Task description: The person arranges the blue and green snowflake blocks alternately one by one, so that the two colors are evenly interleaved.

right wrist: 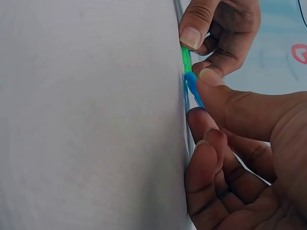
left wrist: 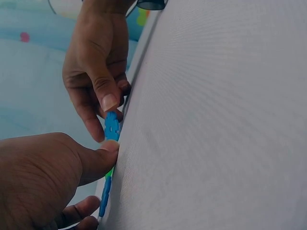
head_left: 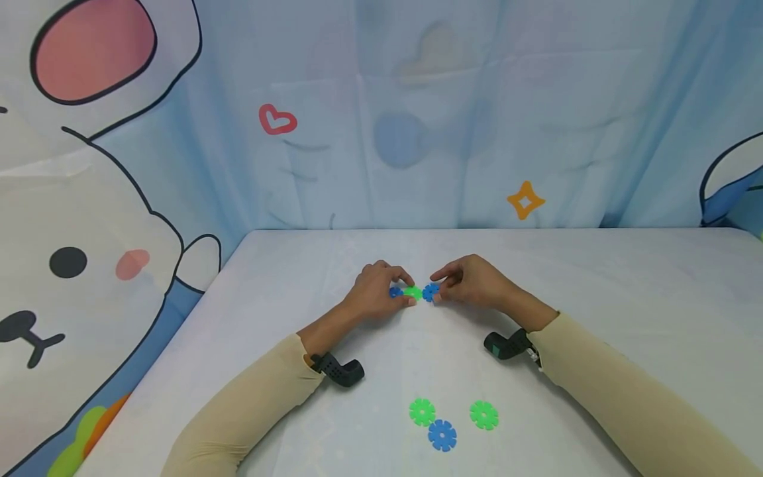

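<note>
Through my head camera I saw the left hand [head_left: 377, 291] pinching a green disc [head_left: 412, 293] between thumb and forefinger, with a blue disc [head_left: 396, 291] just beside it at nine o'clock. The right hand [head_left: 473, 283] pinched a second blue disc [head_left: 430, 291] at the green one's three o'clock; I couldn't tell whether their edges touched. All were thin, flat and notched like gears, seemingly plastic. From the hands, one loose green disc [head_left: 422, 412] lay at six o'clock, another green disc [head_left: 484, 415] at five, and a loose blue disc [head_left: 442, 435] between. The white table [head_left: 620, 285] showed a fine weave. At twelve hung a pale blue curtain [head_left: 536, 79], printed with a red heart [head_left: 263, 119] toward eleven, an orange star [head_left: 514, 199] toward two and a cartoon animal [head_left: 95, 218] at nine.
</note>
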The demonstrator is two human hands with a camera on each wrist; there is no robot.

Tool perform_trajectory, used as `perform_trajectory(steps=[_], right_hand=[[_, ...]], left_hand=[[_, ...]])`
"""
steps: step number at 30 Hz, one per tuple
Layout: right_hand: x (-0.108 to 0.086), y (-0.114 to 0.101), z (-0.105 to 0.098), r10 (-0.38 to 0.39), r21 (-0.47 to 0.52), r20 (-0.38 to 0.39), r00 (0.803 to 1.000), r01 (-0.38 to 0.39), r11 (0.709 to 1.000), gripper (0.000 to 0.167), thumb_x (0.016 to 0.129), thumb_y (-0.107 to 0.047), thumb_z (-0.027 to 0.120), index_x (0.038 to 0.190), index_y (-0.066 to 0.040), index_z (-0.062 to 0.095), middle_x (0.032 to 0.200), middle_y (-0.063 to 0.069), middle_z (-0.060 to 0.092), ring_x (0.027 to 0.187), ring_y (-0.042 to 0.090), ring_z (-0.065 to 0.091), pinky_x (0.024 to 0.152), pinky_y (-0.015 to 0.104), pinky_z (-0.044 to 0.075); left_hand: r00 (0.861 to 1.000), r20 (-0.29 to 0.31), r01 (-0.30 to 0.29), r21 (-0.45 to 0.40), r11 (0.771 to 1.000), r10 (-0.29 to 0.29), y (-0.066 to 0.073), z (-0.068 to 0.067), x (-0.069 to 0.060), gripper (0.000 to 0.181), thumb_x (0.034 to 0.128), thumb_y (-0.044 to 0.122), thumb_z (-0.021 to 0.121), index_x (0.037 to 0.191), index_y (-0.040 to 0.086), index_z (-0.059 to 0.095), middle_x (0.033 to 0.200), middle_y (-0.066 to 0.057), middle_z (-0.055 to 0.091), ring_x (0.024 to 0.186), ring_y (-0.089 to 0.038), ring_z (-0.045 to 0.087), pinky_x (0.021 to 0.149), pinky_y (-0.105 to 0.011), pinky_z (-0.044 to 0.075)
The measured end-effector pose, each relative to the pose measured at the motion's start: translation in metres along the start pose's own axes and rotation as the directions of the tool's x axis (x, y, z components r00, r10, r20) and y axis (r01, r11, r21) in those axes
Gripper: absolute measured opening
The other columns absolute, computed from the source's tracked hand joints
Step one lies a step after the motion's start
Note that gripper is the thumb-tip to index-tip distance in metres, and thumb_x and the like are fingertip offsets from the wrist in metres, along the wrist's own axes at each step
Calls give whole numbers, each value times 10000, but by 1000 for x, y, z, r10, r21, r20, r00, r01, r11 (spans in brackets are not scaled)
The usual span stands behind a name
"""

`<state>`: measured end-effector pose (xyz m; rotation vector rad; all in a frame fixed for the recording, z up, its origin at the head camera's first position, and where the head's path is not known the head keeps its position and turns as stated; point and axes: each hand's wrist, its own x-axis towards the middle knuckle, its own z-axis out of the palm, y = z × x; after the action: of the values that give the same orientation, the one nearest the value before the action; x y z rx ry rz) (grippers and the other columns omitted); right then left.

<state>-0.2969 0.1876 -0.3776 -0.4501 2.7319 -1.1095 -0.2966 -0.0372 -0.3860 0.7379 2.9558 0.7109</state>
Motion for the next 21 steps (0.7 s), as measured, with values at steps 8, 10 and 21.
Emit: perform_trajectory(steps=[8, 10, 21], right_hand=[[-1, -1, 3, -18, -14, 13, 1000, 19, 1000, 405, 806, -194, 811, 1163, -32, 707, 894, 61, 694, 776, 142, 583, 670, 263, 472], [-2, -1, 3, -20, -23, 10, 1000, 20, 1000, 388, 811, -191, 806, 1154, -36, 712, 892, 61, 691, 777, 145, 580, 673, 266, 471], [-1, -1, 4, -31, -39, 13, 999, 32, 999, 348, 818, -189, 798, 1121, -40, 714, 847, 38, 668, 751, 145, 557, 645, 244, 451]], left_hand=[[1000, -1, -1, -3, 1000, 1, 1, 0, 0, 311, 877, 356, 742, 1149, 211, 700, 1192, -89, 606, 1126, -281, 514, 978, -445, 413], [1000, -3, -4, -5, 1000, 4, 0, 0, 0, 310, 877, 354, 743, 1148, 210, 700, 1192, -90, 605, 1124, -282, 514, 978, -445, 413], [1000, -9, -9, 1, 1000, 9, 0, 0, -1, 306, 879, 353, 742, 1143, 206, 700, 1185, -92, 608, 1119, -287, 520, 985, -450, 410]])
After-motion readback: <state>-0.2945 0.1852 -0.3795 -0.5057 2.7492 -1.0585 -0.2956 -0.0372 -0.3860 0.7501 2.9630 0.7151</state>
